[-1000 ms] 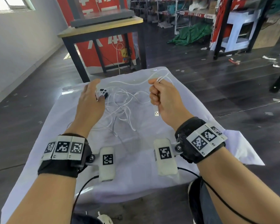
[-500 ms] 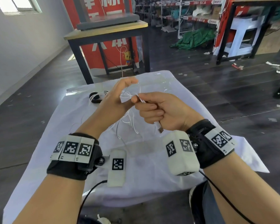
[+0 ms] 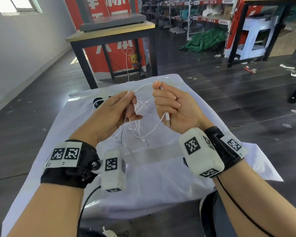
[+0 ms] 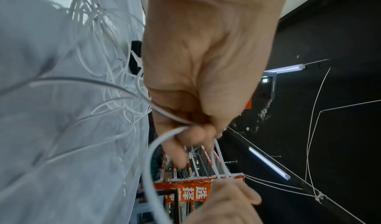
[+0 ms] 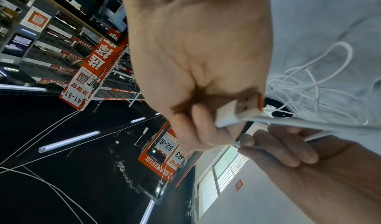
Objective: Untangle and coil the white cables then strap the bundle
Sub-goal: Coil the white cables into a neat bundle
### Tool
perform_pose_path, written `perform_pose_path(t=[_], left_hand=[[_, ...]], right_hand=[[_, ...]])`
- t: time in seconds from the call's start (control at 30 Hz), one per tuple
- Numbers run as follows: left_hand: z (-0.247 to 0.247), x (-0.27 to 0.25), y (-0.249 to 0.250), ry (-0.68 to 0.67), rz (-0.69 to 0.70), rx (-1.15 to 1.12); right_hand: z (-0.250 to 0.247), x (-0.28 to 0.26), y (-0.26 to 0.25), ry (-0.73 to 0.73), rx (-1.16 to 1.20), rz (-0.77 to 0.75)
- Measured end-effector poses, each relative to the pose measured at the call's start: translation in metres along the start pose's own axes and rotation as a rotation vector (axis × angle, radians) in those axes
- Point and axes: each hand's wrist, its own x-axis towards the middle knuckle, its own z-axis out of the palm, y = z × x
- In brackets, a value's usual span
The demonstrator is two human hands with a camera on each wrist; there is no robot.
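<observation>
Both hands are raised above the table, each holding the same thin white cable (image 3: 143, 86). My left hand (image 3: 126, 106) pinches it between thumb and fingertips (image 4: 198, 134). My right hand (image 3: 167, 103) is curled round the cable, and its USB plug (image 3: 167, 119) sticks out below the fist (image 5: 243, 110). A short arc of cable spans the gap between the hands. More white cable loops (image 3: 137, 132) hang down from the hands to a tangle on the table (image 4: 115, 84). A black strap (image 3: 96, 103) lies on the table beyond my left hand.
A white cloth (image 3: 154, 177) covers the small table. Beyond it stands a black-framed wooden table (image 3: 113, 35) before a red banner. Dark floor with scattered litter surrounds the table, and shelving stands at the back right.
Both hands rose from the table, met over the middle, then drew apart with a span of cable between them. The left hand left the strap and took hold of the cable.
</observation>
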Motion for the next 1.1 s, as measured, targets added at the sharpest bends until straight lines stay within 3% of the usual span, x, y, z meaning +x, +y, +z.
perform_pose_path(t=[0.1,0.2,0.4,0.5,0.67,0.8,1.1], left_hand=[[0.008,0.003,-0.001,0.075,-0.041,-0.021],[0.013,0.006,-0.001,0.168,-0.039,-0.077],[0.007,0.009,-0.004,0.295,-0.068,-0.310],[0.009,0.009,-0.004,0.275,-0.095,-0.224],[0.022,0.008,-0.004,0.122,-0.150,0.031],[0.028,0.006,-0.003,0.090,-0.126,0.105],[0.034,0.005,-0.005,0.076,-0.095,0.232]], right_hand=[[0.000,0.003,0.003,0.126,0.047,-0.088],[0.003,0.003,0.008,0.214,-0.094,-0.139],[0.007,0.003,0.013,0.156,-0.202,-0.030],[0.005,0.006,0.011,0.144,-0.187,-0.107],[-0.008,0.010,0.013,0.442,-0.253,-0.285],[-0.010,0.012,0.019,0.607,-0.357,-0.326],[-0.008,0.019,0.035,0.507,-0.611,-0.219]])
